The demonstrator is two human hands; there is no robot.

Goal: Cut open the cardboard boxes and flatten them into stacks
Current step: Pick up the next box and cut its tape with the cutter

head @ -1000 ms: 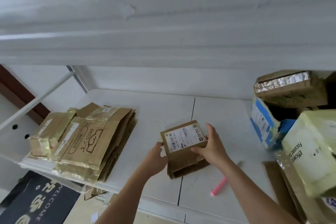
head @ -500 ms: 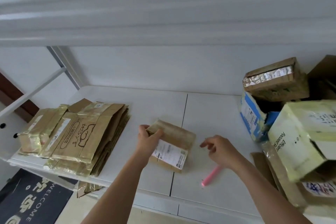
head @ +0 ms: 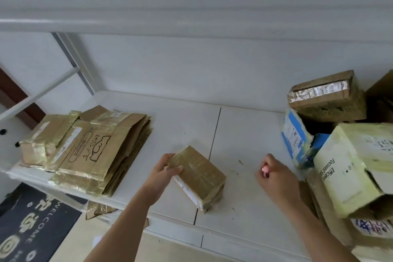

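Note:
A small brown taped cardboard box (head: 198, 176) lies on the white table (head: 244, 134), its label side turned toward the front. My left hand (head: 164, 171) grips its near-left corner. To the right, my right hand (head: 276, 178) holds a pink cutter (head: 264, 169), of which only the tip shows between the fingers. A stack of flattened boxes (head: 95, 153) wrapped in shiny tape lies at the table's left end.
Several unopened boxes are piled at the right: a brown one (head: 327, 95) on top, a blue and white one (head: 297, 136), a pale yellow one (head: 357, 166). A dark welcome mat (head: 32, 223) lies on the floor below left. A wall stands behind the table.
My left hand has turned the small box over, so the label now faces the front edge. My right hand let go of the box and picked the pink cutter up off the table.

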